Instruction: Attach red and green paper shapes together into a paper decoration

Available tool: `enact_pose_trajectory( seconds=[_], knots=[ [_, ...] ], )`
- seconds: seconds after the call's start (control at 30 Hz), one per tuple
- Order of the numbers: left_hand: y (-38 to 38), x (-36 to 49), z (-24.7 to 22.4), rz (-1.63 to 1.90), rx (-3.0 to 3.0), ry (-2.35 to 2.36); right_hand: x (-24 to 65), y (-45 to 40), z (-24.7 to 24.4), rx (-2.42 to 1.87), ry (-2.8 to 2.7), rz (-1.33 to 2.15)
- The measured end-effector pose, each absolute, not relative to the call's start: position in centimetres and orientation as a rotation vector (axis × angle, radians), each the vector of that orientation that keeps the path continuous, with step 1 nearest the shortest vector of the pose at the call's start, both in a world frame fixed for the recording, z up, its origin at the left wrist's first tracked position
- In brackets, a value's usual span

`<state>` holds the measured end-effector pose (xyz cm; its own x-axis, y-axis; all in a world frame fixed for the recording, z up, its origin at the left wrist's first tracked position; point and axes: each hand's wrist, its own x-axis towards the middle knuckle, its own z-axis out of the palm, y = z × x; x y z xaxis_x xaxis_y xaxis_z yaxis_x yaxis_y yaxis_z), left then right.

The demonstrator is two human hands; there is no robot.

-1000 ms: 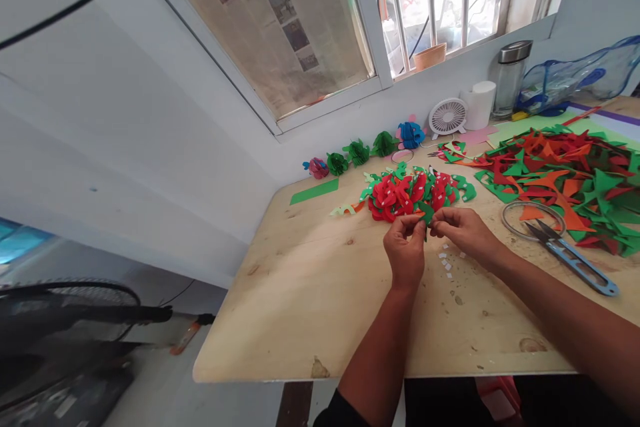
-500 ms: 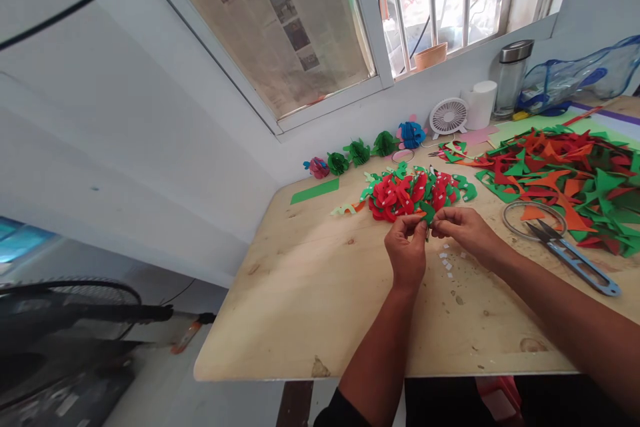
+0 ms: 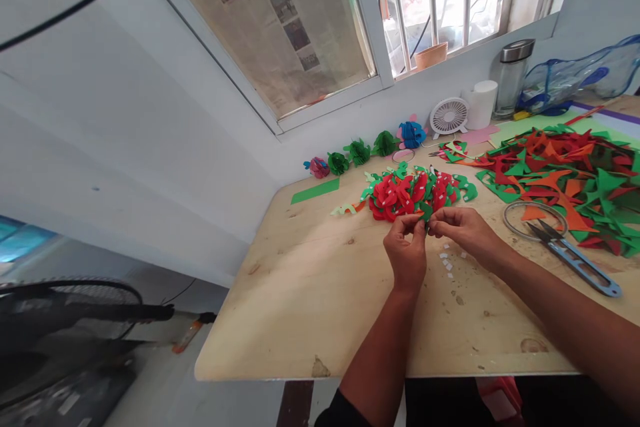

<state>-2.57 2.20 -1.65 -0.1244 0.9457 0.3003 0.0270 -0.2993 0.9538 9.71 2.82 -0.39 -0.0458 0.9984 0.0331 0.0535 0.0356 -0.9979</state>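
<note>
Both hands meet at the near edge of a pile of red and green paper cut-outs [image 3: 395,195] on the wooden table. My left hand [image 3: 406,247] pinches a small dark green paper piece [image 3: 425,209] from the left. From the right, the fingertips of my right hand [image 3: 457,223] press together at the lower edge of the same piece. Small white squares [image 3: 446,265] lie on the wood just below my right hand.
Blue-handled snips [image 3: 580,263] and a metal ring [image 3: 535,219] lie at the right, beside a large heap of paper scraps [image 3: 570,173]. Along the wall stand paper balls [image 3: 358,153], a small fan [image 3: 449,116] and a glass bottle [image 3: 513,80]. A green strip [image 3: 315,191] lies at the back left.
My right fingertips have shifted slightly left, closer to my left hand. The green piece has turned or shifted a little between the fingers.
</note>
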Motion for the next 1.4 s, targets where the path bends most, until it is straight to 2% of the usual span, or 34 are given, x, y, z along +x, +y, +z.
enact_pose_trajectory(
  seconds=[0.43,0.83,1.13,1.27,1.4],
  knots=[
    [1.9,-2.5,-1.6,1.513,1.592,1.241,9.7,2.8,-0.4,-1.195,-1.215,1.234],
    [3.2,-2.2,-2.0,1.458,0.909,1.003,9.9,2.8,-0.3,-1.212,-1.241,1.248],
    [3.4,-2.3,-1.7,1.457,0.836,0.995,9.8,3.0,-0.5,-1.219,-1.223,1.258],
    [3.5,-2.4,-1.9,1.452,0.817,0.989,9.8,3.0,-0.5,-1.234,-1.252,1.192],
    [3.6,-2.6,-2.0,1.436,0.787,0.996,10.0,3.1,-0.8,-1.274,-1.306,0.97]
  ],
)
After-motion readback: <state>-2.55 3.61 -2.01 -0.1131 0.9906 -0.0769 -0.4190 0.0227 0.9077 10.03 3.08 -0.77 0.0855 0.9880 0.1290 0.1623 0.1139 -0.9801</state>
